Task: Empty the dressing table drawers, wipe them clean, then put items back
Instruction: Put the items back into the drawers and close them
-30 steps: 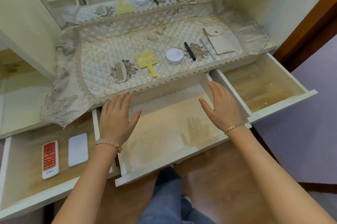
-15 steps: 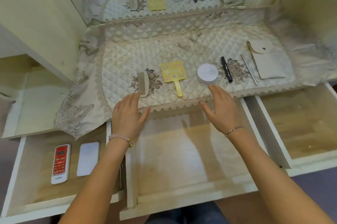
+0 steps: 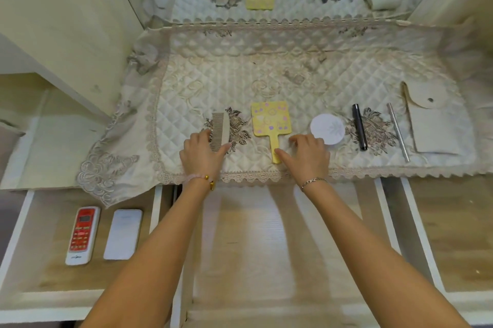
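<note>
As left hand [image 3: 202, 154] pinches comb [image 3: 221, 127] and right hand [image 3: 306, 157], fingers curled, meets mirror handle [image 3: 274, 147] (grasp unclear), lift the 2 level.

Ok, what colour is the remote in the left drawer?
Red face, white casing; the remote shows best in the head view.

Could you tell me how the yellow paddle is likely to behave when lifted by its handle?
The yellow paddle looks flat and rigid, so it should lift stiffly. Its wide head probably makes it head-heavy at the handle. The quilted cloth likely limits sliding.
</note>
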### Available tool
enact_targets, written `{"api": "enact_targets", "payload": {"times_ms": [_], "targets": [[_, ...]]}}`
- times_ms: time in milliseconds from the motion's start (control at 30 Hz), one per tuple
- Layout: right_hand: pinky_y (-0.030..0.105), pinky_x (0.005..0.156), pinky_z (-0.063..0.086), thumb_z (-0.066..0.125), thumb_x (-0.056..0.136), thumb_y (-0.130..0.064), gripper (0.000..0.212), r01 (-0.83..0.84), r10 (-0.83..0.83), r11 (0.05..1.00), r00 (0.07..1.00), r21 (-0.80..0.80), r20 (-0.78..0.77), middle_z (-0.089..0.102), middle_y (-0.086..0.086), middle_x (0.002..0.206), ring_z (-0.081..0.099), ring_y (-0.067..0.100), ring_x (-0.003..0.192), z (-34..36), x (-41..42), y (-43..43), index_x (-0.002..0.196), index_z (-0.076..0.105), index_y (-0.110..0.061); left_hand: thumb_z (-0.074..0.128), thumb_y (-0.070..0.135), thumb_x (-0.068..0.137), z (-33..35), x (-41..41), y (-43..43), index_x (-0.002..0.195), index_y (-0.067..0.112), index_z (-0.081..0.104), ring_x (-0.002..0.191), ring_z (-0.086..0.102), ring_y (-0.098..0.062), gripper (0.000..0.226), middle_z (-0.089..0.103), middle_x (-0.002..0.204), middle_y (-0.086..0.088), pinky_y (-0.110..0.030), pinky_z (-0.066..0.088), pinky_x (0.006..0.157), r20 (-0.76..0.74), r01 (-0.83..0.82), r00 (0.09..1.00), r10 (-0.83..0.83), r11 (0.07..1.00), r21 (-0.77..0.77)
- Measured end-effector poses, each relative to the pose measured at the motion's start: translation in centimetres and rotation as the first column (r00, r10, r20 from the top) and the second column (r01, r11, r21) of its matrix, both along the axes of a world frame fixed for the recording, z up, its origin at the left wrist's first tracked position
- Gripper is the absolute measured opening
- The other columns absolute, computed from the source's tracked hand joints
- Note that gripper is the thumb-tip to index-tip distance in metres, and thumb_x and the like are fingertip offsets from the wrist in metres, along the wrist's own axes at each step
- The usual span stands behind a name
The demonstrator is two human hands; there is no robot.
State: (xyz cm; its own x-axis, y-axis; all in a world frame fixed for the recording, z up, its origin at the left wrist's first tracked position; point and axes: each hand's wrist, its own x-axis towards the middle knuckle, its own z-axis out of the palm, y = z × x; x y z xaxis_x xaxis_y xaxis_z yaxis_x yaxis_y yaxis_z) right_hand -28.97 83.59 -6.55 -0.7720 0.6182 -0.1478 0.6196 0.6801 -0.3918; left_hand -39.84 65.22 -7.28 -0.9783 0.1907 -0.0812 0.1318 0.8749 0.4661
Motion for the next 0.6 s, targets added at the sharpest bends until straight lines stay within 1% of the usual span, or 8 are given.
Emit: {"api": "enact_targets", "payload": {"times_ms": [133, 167, 233, 300, 367, 467, 533, 600], "targets": [[0.039, 0.088, 0.044, 0.065, 0.078, -0.048, 0.037, 0.023, -0.024, 0.989, 1.000, -0.149, -0.010, 0.062, 0.000, 0.102, 0.051, 0.022, 0.105, -0.4, -1.2, -0.6, 0.099, 0.058, -0.018, 0.068, 0.047, 0.078, -0.2, -0.1, 0.7, 0.127, 0.015, 0.050, 0.111, 0.046, -0.027, 0.061, 0.056, 0.118, -0.006, -0.040, 0.035, 0.091, 0.036, -0.065, 0.997, 0.064, 0.997, 0.038], [0.040, 0.085, 0.047, 0.065, 0.078, -0.046, 0.035, 0.038, -0.041, 0.981, 0.999, -0.190, -0.012, 0.063, 0.000, 0.100, 0.054, 0.022, 0.102, -0.4, -1.4, -0.7, 0.097, 0.058, -0.018, 0.069, 0.046, 0.077, -0.2, -0.1, 0.7, 0.126, 0.015, 0.051, 0.111, 0.046, -0.027, 0.061, 0.057, 0.117, -0.006, -0.040, 0.036, 0.092, 0.041, -0.076, 0.996, 0.074, 0.996, 0.054], [0.035, 0.074, 0.049, 0.065, 0.079, -0.041, 0.029, 0.071, -0.071, 0.968, 0.997, -0.241, 0.007, 0.064, -0.001, 0.095, 0.059, 0.021, 0.094, -0.1, -1.7, -0.8, 0.096, 0.058, -0.018, 0.071, 0.042, 0.077, 0.0, 0.1, 0.8, 0.124, 0.014, 0.052, 0.110, 0.048, -0.027, 0.058, 0.060, 0.115, -0.006, -0.041, 0.039, 0.092, 0.063, -0.093, 0.994, 0.087, 0.991, 0.096], [0.029, 0.064, 0.043, 0.062, 0.081, -0.038, 0.025, 0.104, -0.094, 0.959, 0.994, -0.264, 0.050, 0.063, -0.001, 0.092, 0.057, 0.019, 0.084, 0.4, -2.0, -1.0, 0.094, 0.057, -0.018, 0.072, 0.037, 0.078, 0.1, 0.3, 0.8, 0.123, 0.011, 0.054, 0.106, 0.052, -0.026, 0.054, 0.063, 0.112, -0.007, -0.040, 0.044, 0.088, 0.099, -0.108, 0.991, 0.093, 0.981, 0.159], [0.028, 0.062, 0.039, 0.061, 0.081, -0.034, 0.021, 0.137, -0.118, 0.953, 0.989, -0.269, 0.086, 0.062, -0.001, 0.089, 0.054, 0.019, 0.078, 0.6, -2.1, -1.2, 0.093, 0.057, -0.018, 0.071, 0.033, 0.080, 0.3, 0.6, 0.7, 0.120, 0.008, 0.057, 0.095, 0.057, -0.025, 0.049, 0.064, 0.107, -0.010, -0.036, 0.048, 0.077, 0.133, -0.118, 0.987, 0.090, 0.967, 0.225], [0.029, 0.064, 0.041, 0.062, 0.078, -0.028, 0.019, 0.170, -0.146, 0.942, 0.984, -0.290, 0.103, 0.061, -0.001, 0.087, 0.057, 0.022, 0.080, 1.0, -2.1, -1.3, 0.094, 0.060, -0.017, 0.069, 0.028, 0.083, 0.7, 1.2, 0.5, 0.113, 0.006, 0.059, 0.064, 0.050, -0.017, 0.038, 0.059, 0.079, -0.005, -0.030, 0.043, 0.060, 0.188, -0.175, 0.975, 0.117, 0.928, 0.330], [0.027, 0.062, 0.039, 0.063, 0.076, -0.023, 0.009, 0.164, -0.138, 0.926, 0.985, -0.339, 0.101, 0.057, -0.002, 0.076, 0.054, 0.020, 0.073, 1.2, -2.0, -1.2, 0.083, 0.060, -0.017, 0.068, 0.026, 0.083, 0.8, 1.6, 0.1, 0.111, 0.007, 0.061, 0.063, 0.049, -0.019, 0.035, 0.052, 0.072, -0.001, -0.035, 0.047, 0.061, 0.223, -0.222, 0.964, 0.144, 0.899, 0.377], [0.028, 0.056, 0.038, 0.063, 0.073, -0.020, 0.007, 0.164, -0.137, 0.892, 0.986, -0.422, 0.094, 0.051, 0.000, 0.063, 0.047, 0.020, 0.061, 1.2, -1.7, -0.9, 0.068, 0.060, -0.016, 0.069, 0.025, 0.083, 0.9, 2.0, -0.3, 0.114, 0.006, 0.062, 0.070, 0.052, -0.021, 0.037, 0.053, 0.080, -0.003, -0.038, 0.051, 0.067, 0.275, -0.272, 0.948, 0.160, 0.856, 0.440]]}}
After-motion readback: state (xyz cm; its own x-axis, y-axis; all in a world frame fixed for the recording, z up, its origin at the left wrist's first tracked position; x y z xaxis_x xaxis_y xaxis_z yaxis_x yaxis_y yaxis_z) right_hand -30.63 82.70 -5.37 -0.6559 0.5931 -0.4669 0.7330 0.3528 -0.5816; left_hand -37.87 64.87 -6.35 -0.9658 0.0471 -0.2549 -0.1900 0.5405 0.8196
